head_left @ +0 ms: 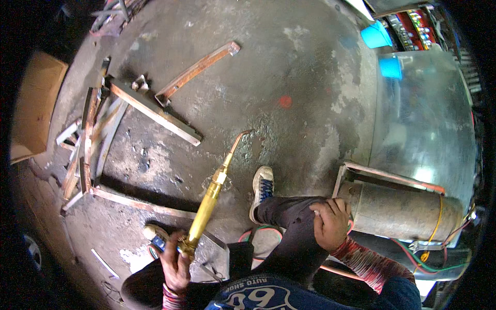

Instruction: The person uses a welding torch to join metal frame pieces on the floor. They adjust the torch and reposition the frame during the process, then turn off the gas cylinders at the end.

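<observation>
A brass gas torch [205, 209] slants up and away from me, its thin copper tip bent to the right above the floor. My left hand [176, 263] is closed around the valve end at its base. No flame shows at the tip. Over my right knee rests my right hand [331, 222], fingers curled in. A small pale spot shows at its fingertips; whether it is a held thing I cannot tell. Below the torch's lower end, a flat grey metal piece [219, 248] lies partly hidden near my left shoe [155, 235].
Rusty metal frame pieces [155, 113] lie on the stained concrete floor [310, 129], with a curved bar [199, 72] beyond. A cardboard box [39, 103] stands left. To the right are a large cylinder [398, 209], red and green hoses [413, 261], a metal sheet [418, 124] and blue buckets [376, 35].
</observation>
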### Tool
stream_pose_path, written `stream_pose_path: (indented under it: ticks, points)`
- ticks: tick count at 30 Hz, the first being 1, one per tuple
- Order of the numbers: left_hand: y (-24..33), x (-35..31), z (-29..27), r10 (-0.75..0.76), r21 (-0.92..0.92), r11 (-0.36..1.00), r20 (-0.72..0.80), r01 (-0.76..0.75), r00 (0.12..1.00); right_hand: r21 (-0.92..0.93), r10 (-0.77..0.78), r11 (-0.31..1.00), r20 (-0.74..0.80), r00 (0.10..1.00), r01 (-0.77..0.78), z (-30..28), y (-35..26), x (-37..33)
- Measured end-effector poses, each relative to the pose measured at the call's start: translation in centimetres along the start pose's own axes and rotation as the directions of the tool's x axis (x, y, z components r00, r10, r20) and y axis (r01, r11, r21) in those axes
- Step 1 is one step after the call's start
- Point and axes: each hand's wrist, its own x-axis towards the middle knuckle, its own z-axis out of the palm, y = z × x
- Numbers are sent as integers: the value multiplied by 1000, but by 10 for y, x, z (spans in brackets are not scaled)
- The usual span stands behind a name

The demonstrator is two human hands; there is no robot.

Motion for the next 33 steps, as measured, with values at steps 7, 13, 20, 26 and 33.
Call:
stream_pose_path:
  ticks: [7,13,20,26,33]
  points:
    - [41,-51,18,-458,-265,852,41,451,888,161,-78,986,260,962,37,-13,20,-9]
    - [164,-72,-39,-199,74,979,132,190,971,717,494,-166,654,573,-677,-5,80,4]
    - [377,-146,-79,-362,-35,930,73,366,929,474,-90,-613,753,652,-632,-123,84,60]
    - [427,-191,-96,-196,-86,975,98,204,976,596,-90,-704,464,881,-386,-266,25,60]
    - [466,-223,-173,-61,11,998,314,60,947,763,173,-604,406,897,-229,-353,29,-51]
